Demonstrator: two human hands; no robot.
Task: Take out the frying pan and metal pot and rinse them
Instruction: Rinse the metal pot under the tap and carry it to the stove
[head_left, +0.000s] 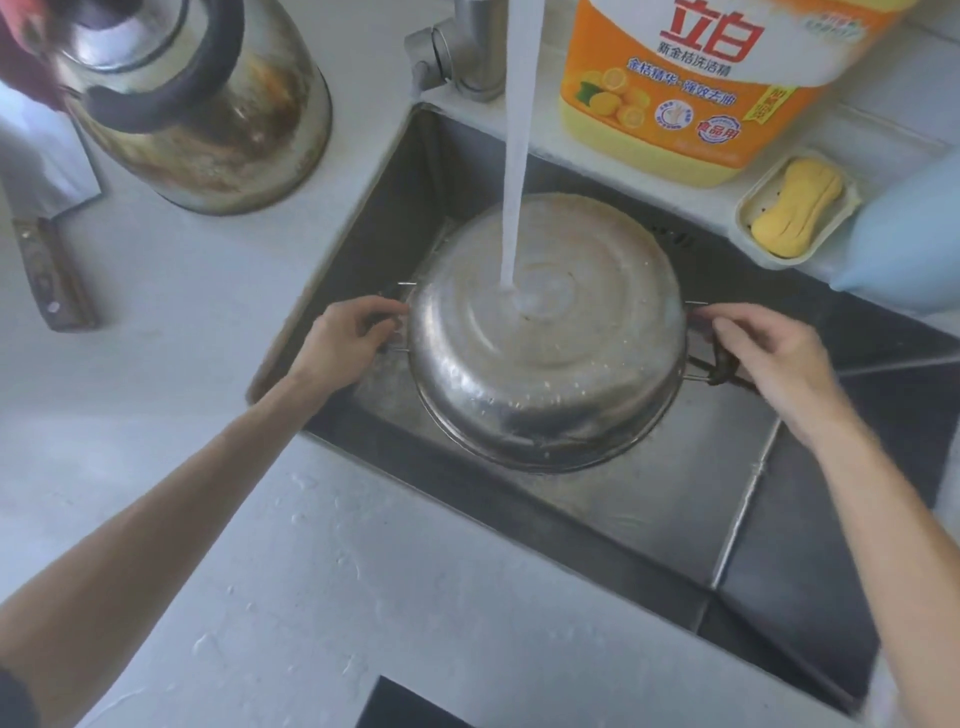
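Your left hand (347, 335) and right hand (759, 347) hold the metal pot (545, 338) upside down over the sink (675, 499), fingers curled round its side handles, w/ tap water (517, 171) striking the pot's base; detergent bottle (696, 88) behind.

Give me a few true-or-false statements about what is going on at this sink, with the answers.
1. The pot is held upside down under the water. True.
2. Only one hand holds the pot. False: the left hand and the right hand each grip a side handle.
3. The tap is off. False: water falls onto the pot's base.
4. A yellow soap lies in a dish behind the sink. True.
5. The kettle sits inside the sink. False: it stands on the counter to the left.
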